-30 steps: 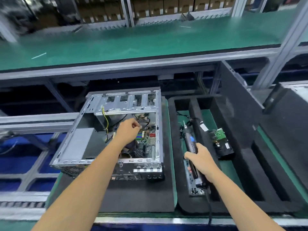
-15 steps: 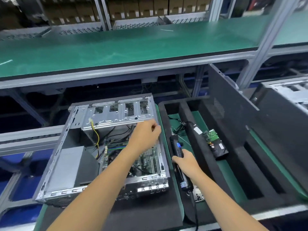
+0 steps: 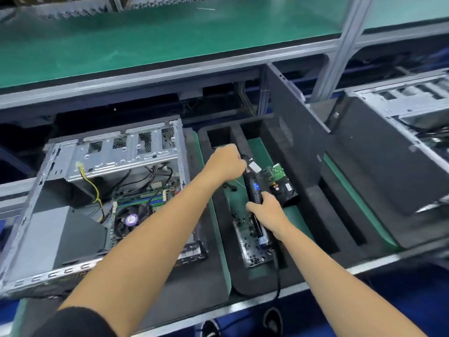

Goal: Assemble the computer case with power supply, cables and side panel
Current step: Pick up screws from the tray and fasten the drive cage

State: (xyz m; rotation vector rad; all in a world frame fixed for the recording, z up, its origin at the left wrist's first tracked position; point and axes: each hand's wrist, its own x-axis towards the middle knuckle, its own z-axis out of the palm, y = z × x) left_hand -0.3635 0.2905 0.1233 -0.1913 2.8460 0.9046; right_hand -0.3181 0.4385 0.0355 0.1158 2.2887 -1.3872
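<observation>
Head view. The open case (image 3: 109,205) lay on its side in the left half of the frame, on a black mat (image 3: 170,295), with its motherboard (image 3: 145,203), a fan (image 3: 131,218) and loose cables (image 3: 150,173) exposed; a yellow wire (image 3: 91,184) hung from the drive cage (image 3: 126,154) at the case's upper edge. To the right of the case, at frame centre, sat a black foam tray (image 3: 218,147) with several slots.

The right hand (image 3: 266,212) was clenched around the body of a black electric screwdriver (image 3: 254,190), which lay lengthwise over the tray, tip toward the upper part of the frame; its cord (image 3: 278,273) ran down past the tray's near edge. The left hand (image 3: 227,161) reached across from the case side, fingers curled at the screwdriver's tip end; whether they pinched the tip or a small part there could not be told. Below the screwdriver, a shallow screw tray (image 3: 252,249) held small dark screws. Just right of the screwdriver lay a hard drive (image 3: 279,183), circuit board up.

A dark side panel (image 3: 303,152) stood tilted in the foam right of centre. A second case (image 3: 401,132) occupied the right edge. A green shelf (image 3: 145,37) spanned the top of the frame.
</observation>
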